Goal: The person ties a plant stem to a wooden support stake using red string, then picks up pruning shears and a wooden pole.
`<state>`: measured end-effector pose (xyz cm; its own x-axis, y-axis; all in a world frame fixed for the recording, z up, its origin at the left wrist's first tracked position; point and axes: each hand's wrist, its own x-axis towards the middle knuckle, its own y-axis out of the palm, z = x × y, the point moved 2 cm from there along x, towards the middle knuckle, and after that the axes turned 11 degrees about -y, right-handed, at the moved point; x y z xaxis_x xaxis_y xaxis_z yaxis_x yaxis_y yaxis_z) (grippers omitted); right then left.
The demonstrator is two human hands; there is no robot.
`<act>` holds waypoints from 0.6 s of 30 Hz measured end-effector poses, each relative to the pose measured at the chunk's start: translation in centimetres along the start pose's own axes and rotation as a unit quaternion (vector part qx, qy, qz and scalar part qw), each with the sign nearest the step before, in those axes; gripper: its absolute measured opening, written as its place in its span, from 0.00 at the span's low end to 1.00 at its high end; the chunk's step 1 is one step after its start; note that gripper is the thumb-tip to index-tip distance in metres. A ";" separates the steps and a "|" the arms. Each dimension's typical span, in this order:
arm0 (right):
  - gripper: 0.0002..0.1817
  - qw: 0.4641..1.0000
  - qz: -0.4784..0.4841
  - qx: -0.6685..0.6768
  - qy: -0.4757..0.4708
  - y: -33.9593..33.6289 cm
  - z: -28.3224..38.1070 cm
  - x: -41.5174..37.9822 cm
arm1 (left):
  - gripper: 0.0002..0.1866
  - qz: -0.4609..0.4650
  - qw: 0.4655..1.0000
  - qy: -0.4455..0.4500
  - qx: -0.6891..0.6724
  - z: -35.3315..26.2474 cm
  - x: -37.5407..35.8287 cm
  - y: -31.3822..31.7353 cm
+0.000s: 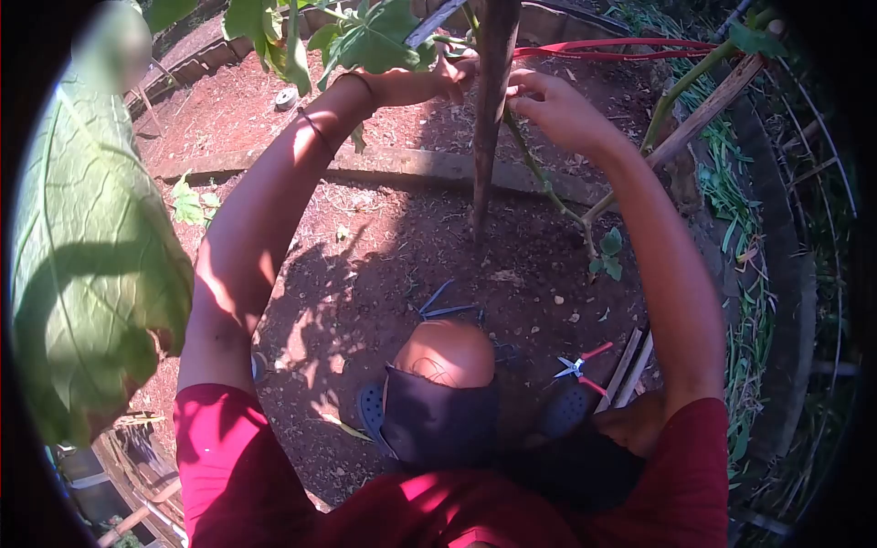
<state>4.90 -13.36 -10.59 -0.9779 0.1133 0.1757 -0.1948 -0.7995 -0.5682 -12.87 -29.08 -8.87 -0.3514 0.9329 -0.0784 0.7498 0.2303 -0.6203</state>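
Note:
An upright wooden stake [494,119] stands in the soil between my two hands. My left hand [437,82] is on its left side, among the leaves, with the fingers curled close to a green stem and partly hidden. On the other side my right hand [555,108] has its fingers bent in against the stake; what they pinch is hard to see. A red strap [612,47] runs from behind the stake to the right, above my right hand. Below that hand a plant stem [539,173] slants down to the right.
Pruning shears [579,367] with red handles lie spread on the soil by my shoe [564,408]. Blue strips [445,306] lie before my knee. A large leaf [91,265] hangs close at left. A thick wooden pole [703,119] leans at right. A low border [384,169] crosses behind.

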 end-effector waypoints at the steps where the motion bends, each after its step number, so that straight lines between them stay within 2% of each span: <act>1: 0.24 1.000 0.011 0.016 -0.002 -0.1 -0.2 0.2 | 0.21 0.018 0.999 0.041 -0.023 1.4 1.0 -0.4; 3: 0.24 0.999 0.021 0.031 -0.007 -0.2 -0.3 0.5 | 0.21 0.061 0.988 0.122 -0.073 3.3 2.4 -1.0; 4: 0.21 0.999 0.025 0.038 0.004 -0.1 -0.3 0.5 | 0.20 0.006 0.990 0.102 0.099 3.7 3.1 -1.0; 7: 0.18 0.999 0.028 0.033 0.007 -0.1 -0.3 0.8 | 0.18 -0.041 0.948 0.055 0.310 1.7 2.1 -0.9; 8: 0.17 0.999 0.028 0.021 0.000 -0.2 -0.2 1.0 | 0.17 -0.028 0.985 0.055 0.162 1.6 1.8 -0.8; 11: 0.16 1.000 0.005 0.014 -0.020 -0.3 0.2 1.4 | 0.15 0.048 0.998 0.028 -0.031 1.6 1.1 0.1; 13: 0.15 1.000 -0.010 0.017 -0.020 0.0 0.8 1.0 | 0.16 0.082 0.995 0.012 -0.064 1.8 0.4 0.6; 14: 0.15 0.999 -0.020 0.019 -0.020 0.0 1.3 0.8 | 0.17 0.030 0.999 -0.022 -0.039 -1.6 -2.0 1.5; 15: 0.15 0.999 -0.024 0.020 -0.022 -0.3 1.6 0.9 | 0.18 -0.029 0.993 -0.068 -0.089 -0.1 -2.2 2.2; 17: 0.14 1.000 0.001 -0.001 0.013 -0.2 1.7 0.8 | 0.18 0.013 0.993 0.000 -0.120 0.9 -2.3 1.7; 18: 0.14 1.000 -0.001 0.001 0.013 -0.1 1.7 0.6 | 0.18 0.015 0.993 -0.001 -0.117 0.9 -2.7 1.4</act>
<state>4.49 -14.22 -9.07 -0.9791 0.1303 0.1558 -0.1966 -0.8006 -0.5660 -11.43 -31.50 -10.23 -0.3274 0.9400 -0.0959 0.8700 0.2603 -0.4187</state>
